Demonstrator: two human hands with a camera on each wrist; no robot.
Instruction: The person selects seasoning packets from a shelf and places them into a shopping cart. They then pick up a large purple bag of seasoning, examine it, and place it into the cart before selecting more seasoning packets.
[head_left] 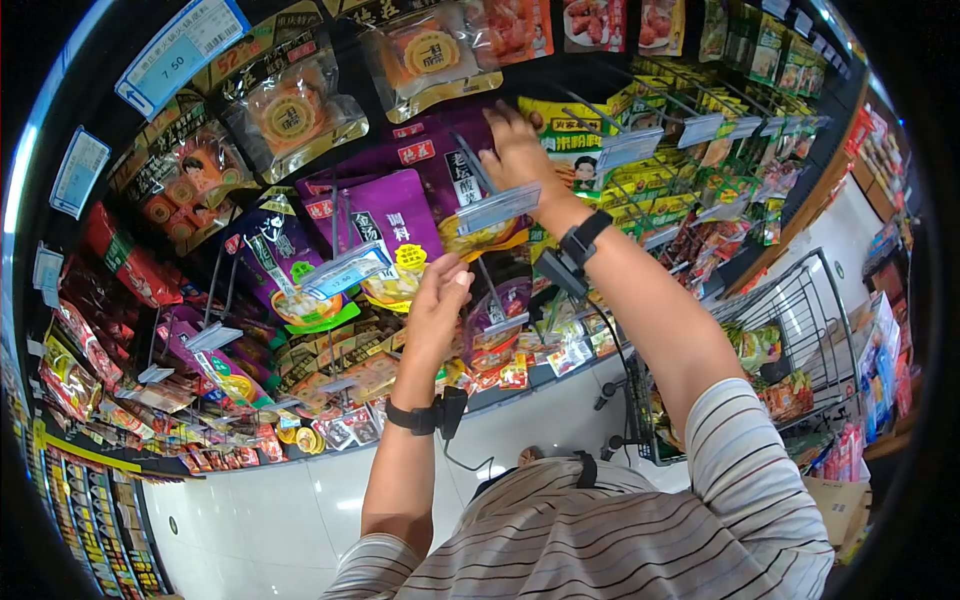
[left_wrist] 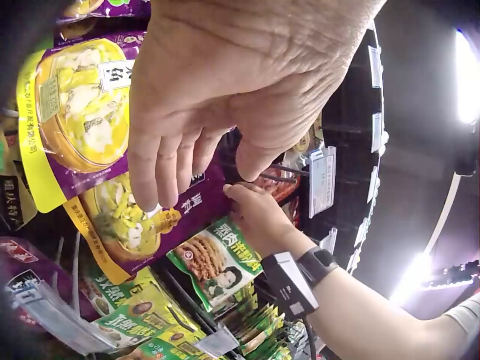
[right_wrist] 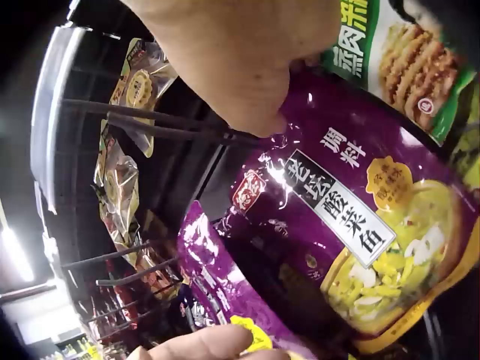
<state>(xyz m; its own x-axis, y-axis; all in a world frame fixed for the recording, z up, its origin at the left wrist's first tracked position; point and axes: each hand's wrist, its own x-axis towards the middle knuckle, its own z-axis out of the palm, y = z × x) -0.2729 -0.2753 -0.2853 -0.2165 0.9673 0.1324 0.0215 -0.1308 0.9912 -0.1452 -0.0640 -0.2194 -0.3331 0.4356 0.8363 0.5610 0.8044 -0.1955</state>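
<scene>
Purple, glossy plastic: that's the big pouch with the black-and-white label strip, on the rack between a second shiny purple plastic pouch with a yellow badge and a green-and-yellow seasoning packet. The person's right hand is up at its top edge. The head view mostly gives me the back of that hand; the right wrist view gets in close, with the thumb right at the plastic, but the other fingertips are hidden, so I honestly can't tell if it's pinching or just touching. Nice bonus there: you see the whole bowl picture, which from the head is partly behind a pale plastic price tag.

The left hand is relaxed, near the second pouch. Head view makes it look half curled, while the left wrist view shows the fingers loosely stretched and the thumb well apart from them. Can't say if it's touching any packaging.

Only the head view has the dark wire shopping cart, off to the person's right.
</scene>
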